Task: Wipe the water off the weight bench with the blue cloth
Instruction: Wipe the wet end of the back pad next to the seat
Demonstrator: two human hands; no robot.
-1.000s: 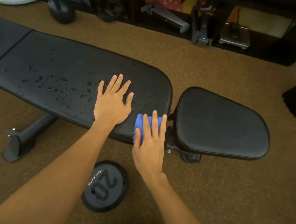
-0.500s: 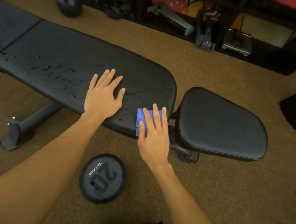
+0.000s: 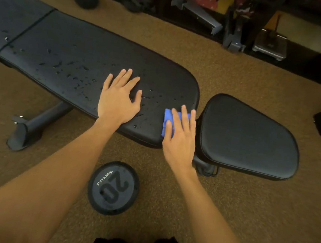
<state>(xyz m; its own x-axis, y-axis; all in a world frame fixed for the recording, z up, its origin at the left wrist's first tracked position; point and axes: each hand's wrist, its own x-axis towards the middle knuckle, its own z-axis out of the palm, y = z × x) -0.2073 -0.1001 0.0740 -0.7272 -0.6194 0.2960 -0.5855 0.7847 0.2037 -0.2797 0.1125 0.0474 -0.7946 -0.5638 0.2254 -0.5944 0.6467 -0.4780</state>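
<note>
Far left, the bench foot [image 3: 24,131] sits on the brown carpet [image 3: 228,77], and above it the long black bench pad [image 3: 95,52] runs off toward the left edge. Water drops [image 3: 77,83] still bead across its near half, no fewer than half a second ago. Next comes the left hand [image 3: 118,102], flat on the pad with fingers spread and straight, gripping nothing; it holds the same spot on the pad as before, drops on either side of it. On the floor below lies a round weight plate [image 3: 113,188] marked 20, where it was. Moving right, the blue cloth [image 3: 168,122] lies folded on the near right corner of the long pad. The right hand [image 3: 180,142] presses down on it with straight fingers, palm hanging over the near edge. Cloth and hand have edged just a touch toward the pad's rounded right end, and the fingertips show blurred. Right of that, just beside the long pad, the seat pad [image 3: 250,137] looks dry.
</note>
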